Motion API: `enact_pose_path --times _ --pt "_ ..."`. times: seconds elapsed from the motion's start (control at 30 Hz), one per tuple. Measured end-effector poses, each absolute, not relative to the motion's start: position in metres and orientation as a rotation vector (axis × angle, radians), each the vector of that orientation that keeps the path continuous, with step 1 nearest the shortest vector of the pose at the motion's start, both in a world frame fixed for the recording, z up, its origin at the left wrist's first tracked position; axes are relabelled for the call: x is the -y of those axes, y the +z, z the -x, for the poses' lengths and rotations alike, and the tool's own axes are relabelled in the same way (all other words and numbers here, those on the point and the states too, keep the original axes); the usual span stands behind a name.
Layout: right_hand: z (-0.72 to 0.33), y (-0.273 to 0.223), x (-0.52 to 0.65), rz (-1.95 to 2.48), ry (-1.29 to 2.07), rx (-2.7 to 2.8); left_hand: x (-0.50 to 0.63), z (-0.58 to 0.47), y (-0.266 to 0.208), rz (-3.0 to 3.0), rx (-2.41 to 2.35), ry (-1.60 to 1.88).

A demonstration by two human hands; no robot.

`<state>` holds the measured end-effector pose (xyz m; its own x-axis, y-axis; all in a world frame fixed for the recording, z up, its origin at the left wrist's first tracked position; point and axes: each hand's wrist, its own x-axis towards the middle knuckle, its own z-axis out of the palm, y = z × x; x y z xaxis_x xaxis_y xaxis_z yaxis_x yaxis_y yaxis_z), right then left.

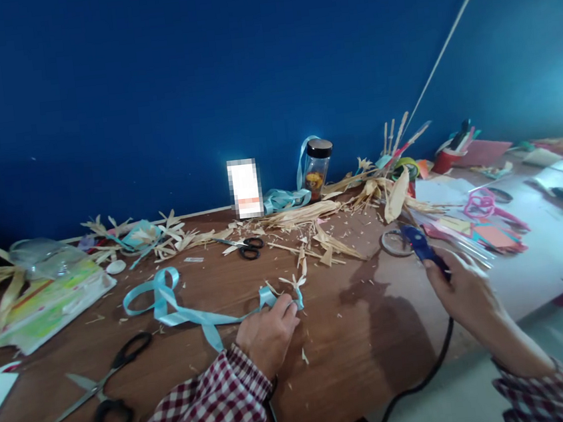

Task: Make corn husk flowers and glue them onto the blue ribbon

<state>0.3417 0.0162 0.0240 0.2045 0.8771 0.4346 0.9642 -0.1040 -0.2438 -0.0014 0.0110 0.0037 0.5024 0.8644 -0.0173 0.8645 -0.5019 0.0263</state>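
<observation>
My left hand (269, 333) is closed near the middle of the table, pinching a light-blue ribbon (186, 315) beside a small corn-husk flower (296, 283). The ribbon trails leftward over the wood and loops at its far end. Which part lies under the fingers is hidden. Off to the right, my right hand (466, 292) is wrapped round a dark-blue glue gun (420, 245), raised above the table. A black cord (429, 373) hangs down from it. Close behind the glue gun lies a roll of clear tape (395, 242).
Large open scissors (101, 388) lie at the front left, smaller scissors (245, 245) farther back. Dried corn husks (306, 214) and scraps line the wall. A lidded jar (318, 167) stands behind them. A plastic packet (59, 301) is left; pink scissors (492, 205) and papers sit right.
</observation>
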Motion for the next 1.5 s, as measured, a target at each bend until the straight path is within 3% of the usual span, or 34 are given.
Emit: enact_pose_path --times 0.33,0.67,0.87,1.13,1.5 --pt "-0.291 0.050 0.008 1.523 0.957 1.004 -0.012 0.005 -0.009 -2.672 -1.524 0.070" --pt "-0.242 0.043 0.025 1.529 1.317 1.555 -0.009 0.004 0.006 -2.668 -1.489 0.008" --pt "-0.234 0.044 0.026 1.600 1.312 1.576 -0.008 0.004 0.007 -2.645 -1.490 -0.007" --pt "-0.232 0.043 0.022 1.606 0.995 1.923 -0.008 0.005 -0.001 -2.626 -1.569 0.059" --pt "-0.226 0.044 0.017 1.600 0.867 2.002 -0.010 0.003 0.001 -2.539 -1.605 0.032"
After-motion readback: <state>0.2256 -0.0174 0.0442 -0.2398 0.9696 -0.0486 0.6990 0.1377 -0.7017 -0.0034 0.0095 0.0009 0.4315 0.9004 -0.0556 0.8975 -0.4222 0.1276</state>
